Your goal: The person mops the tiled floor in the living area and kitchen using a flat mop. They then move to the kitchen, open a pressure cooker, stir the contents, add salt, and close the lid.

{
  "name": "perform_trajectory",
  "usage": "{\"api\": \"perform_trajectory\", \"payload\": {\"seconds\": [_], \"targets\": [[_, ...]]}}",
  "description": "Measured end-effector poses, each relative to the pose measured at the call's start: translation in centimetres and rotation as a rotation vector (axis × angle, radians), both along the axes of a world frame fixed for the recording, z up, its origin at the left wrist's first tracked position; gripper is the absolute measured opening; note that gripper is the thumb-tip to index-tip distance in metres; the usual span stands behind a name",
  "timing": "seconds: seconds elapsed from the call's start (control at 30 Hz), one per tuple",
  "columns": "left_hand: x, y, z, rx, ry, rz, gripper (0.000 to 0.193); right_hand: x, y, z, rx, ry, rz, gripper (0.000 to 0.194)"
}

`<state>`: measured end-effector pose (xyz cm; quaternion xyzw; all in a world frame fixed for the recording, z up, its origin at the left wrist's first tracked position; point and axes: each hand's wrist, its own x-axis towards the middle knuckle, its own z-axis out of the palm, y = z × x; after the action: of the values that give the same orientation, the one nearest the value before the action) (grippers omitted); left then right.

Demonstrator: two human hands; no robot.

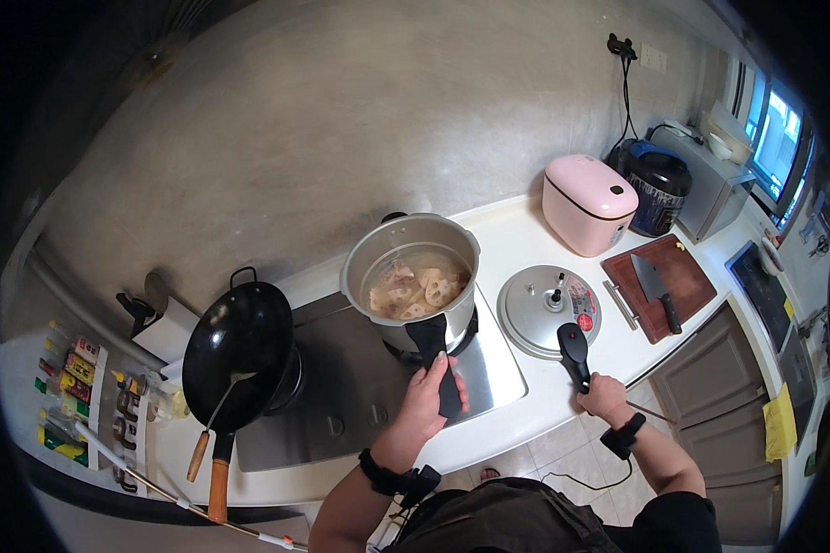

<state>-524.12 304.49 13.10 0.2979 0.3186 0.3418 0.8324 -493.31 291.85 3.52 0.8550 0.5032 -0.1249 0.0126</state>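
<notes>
My left hand (437, 390) grips the black handle of an open pressure cooker pot (360, 276), which stands over the right burner of the stove. Lotus root slices (443, 291) and pieces of what looks like meat lie in liquid inside it. My right hand (605, 398) is closed around the black handle of the pressure cooker lid (529, 311). The round metal lid is over the white counter, right of the stove, with its valve side up; whether it rests on the counter I cannot tell. Both wrists wear black straps.
A black wok (238, 345) with a wooden handle and a spatula is on the left burner. Right of the lid, a cleaver (650, 276) lies on a brown cutting board (692, 297). Behind stand a pink rice cooker (588, 200) and a dark electric cooker (658, 186). Seasonings fill a rack (97, 408) at left.
</notes>
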Motion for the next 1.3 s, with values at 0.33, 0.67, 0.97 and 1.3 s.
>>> {"api": "perform_trajectory", "payload": {"seconds": [0.33,0.67,0.97,1.3], "targets": [[0.3,-0.1,-0.4,0.015,-0.027,0.022,0.03,0.2,2.4,16.9,0.729,0.004,0.146,0.028],[0.2,-0.1,-0.5,0.015,-0.026,0.007,0.028,-9.4,11.5,30.3,0.782,0.948,0.604,0.031],[0.2,-0.3,-0.2,0.018,-0.01,0.008,0.03,-17.3,24.2,20.8,0.091,1.017,0.941,0.02],[0.3,-0.4,-0.1,0.027,-0.032,0.016,0.029,-15.7,29.7,16.0,0.517,0.468,1.592,0.021]]}}
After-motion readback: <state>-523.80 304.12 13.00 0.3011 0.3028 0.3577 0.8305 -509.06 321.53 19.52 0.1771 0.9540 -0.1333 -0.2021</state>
